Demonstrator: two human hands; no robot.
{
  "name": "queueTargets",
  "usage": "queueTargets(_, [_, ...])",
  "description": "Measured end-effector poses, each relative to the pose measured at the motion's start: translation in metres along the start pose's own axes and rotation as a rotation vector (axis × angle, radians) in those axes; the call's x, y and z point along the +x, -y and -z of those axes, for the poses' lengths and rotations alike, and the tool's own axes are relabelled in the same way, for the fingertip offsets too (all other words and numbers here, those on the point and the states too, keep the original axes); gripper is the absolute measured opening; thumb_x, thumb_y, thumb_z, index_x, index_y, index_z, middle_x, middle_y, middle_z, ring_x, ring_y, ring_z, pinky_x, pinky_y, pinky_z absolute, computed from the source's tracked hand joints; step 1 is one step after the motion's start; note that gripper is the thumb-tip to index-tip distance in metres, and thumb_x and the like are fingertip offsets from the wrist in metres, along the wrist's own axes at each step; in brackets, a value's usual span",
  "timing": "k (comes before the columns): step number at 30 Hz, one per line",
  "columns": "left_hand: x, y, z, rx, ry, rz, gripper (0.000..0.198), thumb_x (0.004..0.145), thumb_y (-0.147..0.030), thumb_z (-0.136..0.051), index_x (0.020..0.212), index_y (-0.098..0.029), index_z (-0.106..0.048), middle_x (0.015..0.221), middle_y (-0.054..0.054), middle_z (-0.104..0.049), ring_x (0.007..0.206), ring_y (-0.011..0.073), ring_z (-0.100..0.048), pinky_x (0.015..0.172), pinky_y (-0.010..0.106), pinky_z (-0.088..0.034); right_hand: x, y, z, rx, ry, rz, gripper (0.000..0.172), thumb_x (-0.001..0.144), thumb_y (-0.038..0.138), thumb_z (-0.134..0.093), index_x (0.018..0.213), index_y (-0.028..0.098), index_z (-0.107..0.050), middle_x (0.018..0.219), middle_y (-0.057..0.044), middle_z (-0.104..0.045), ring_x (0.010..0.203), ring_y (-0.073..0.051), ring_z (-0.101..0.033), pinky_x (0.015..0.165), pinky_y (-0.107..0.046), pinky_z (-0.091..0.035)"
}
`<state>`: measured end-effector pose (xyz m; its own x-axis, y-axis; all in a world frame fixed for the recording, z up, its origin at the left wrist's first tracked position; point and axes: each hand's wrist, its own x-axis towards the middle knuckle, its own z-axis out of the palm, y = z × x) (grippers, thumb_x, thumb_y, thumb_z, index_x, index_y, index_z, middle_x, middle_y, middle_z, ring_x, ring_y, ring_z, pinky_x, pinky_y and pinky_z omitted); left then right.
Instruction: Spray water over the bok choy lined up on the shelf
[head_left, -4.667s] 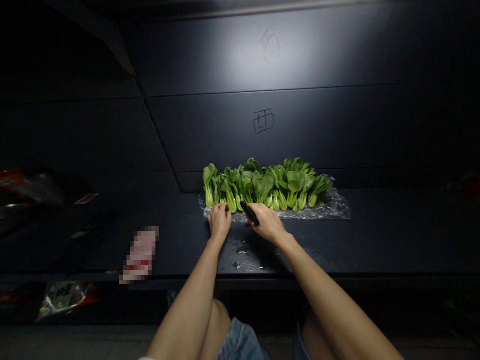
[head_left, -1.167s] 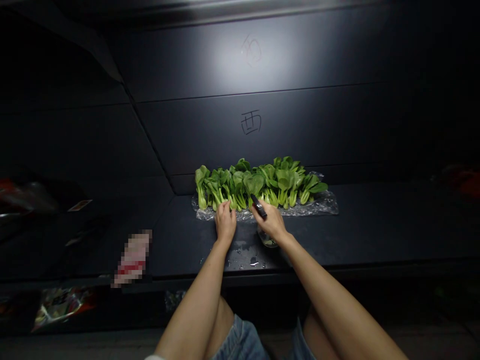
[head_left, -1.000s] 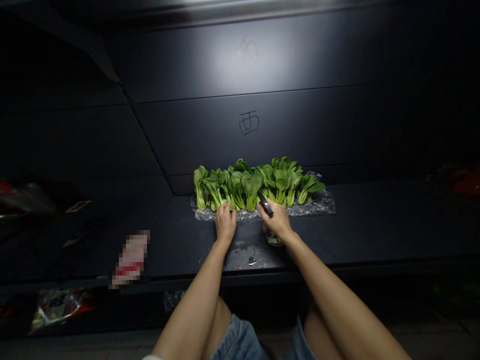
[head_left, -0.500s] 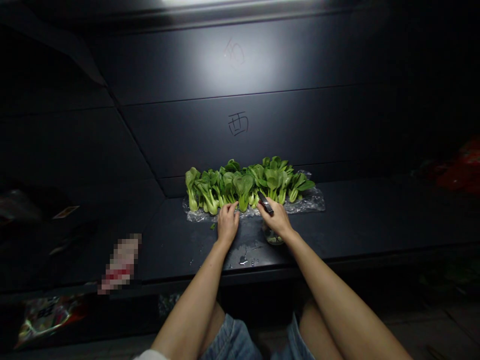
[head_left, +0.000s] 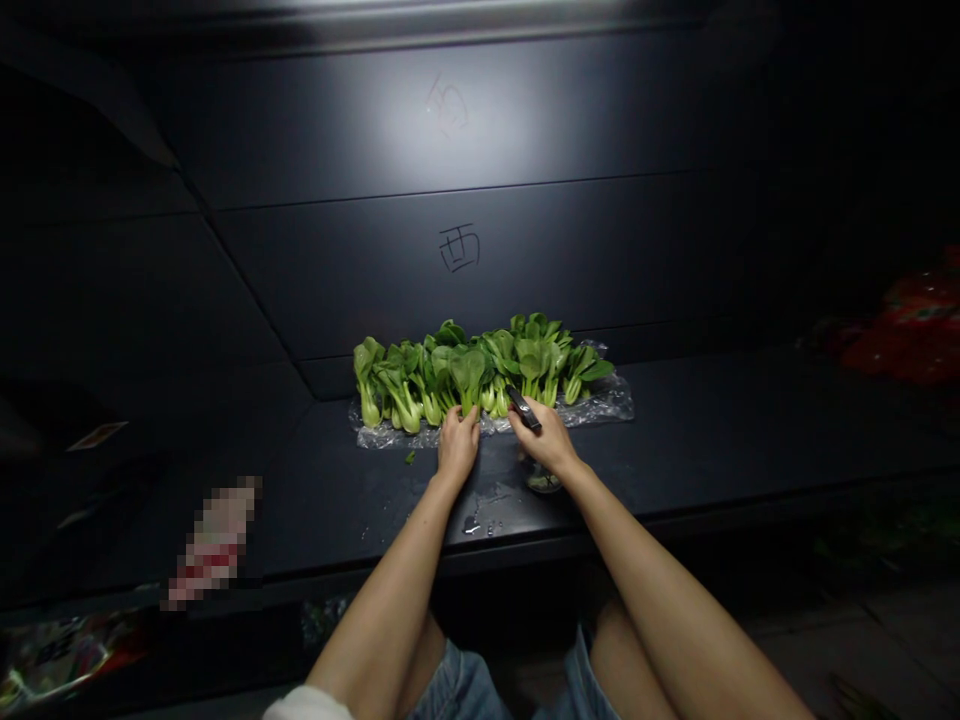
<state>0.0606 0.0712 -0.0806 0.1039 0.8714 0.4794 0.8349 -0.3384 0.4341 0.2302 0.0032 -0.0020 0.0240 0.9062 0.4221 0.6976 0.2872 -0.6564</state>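
Several bunches of bok choy (head_left: 536, 362) stand in a row against the back panel, on a sheet of clear plastic (head_left: 616, 402). My left hand (head_left: 458, 443) is closed around the pale base of a front bok choy (head_left: 469, 372), with the leaves showing above my fingers. In my right hand (head_left: 549, 438) is a spray bottle (head_left: 541, 480), its black trigger head poking out past my fingers toward the greens. My palm hides much of the bottle; its clear lower part shows beneath.
Water drops (head_left: 471, 523) and a scrap of leaf (head_left: 410, 457) lie on the dark shelf (head_left: 697, 440). Red packaged items (head_left: 907, 330) sit at the far right. A blurred-out item (head_left: 214, 545) is at the front left, with a card (head_left: 97, 436) behind it. Shiny packages (head_left: 67, 650) lie lower left.
My left hand has gone from beside the front bok choy to gripping its base. My right hand still holds the spray bottle. The whole view has shifted slightly, so most things sit farther left.
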Motion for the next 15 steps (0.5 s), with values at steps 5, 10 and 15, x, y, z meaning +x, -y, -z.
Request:
queueTargets(5, [-0.0009,0.0005,0.0002,0.026,-0.014,0.023,0.038,0.091,-0.017,-0.051,0.127,-0.017,-0.064,0.130,0.017,-0.052,0.115,0.0255,-0.059,0.100,0.040,-0.048,0.0007,-0.0021,0.0028,0.035,-0.013,0.003,0.020,0.090,0.034,-0.050,0.092,0.020,-0.064,0.087,-0.006,-0.072,0.082,-0.021,-0.068,0.072,-0.026,-0.045])
queueTargets(10, [-0.0023,0.0014,-0.0015,0.032,-0.029,0.018,0.039,0.091,-0.018,-0.050,0.128,-0.018,-0.063,0.130,0.016,-0.051,0.117,0.0259,-0.058,0.100,0.041,-0.049,0.0006,-0.0028,0.0039,-0.028,-0.036,-0.016,0.021,0.090,0.034,-0.049,0.088,0.020,-0.065,0.083,-0.006,-0.071,0.078,-0.021,-0.067,0.068,-0.026,-0.043])
queueTargets(15, [-0.0043,0.0051,-0.0042,0.017,-0.022,-0.019,0.041,0.091,-0.019,-0.051,0.131,-0.016,-0.060,0.133,0.018,-0.049,0.119,0.0283,-0.056,0.101,0.044,-0.048,0.0015,-0.0062,0.0049,-0.050,-0.041,-0.061,0.020,0.089,0.035,-0.051,0.088,0.020,-0.065,0.085,-0.007,-0.073,0.082,-0.022,-0.068,0.069,-0.025,-0.044])
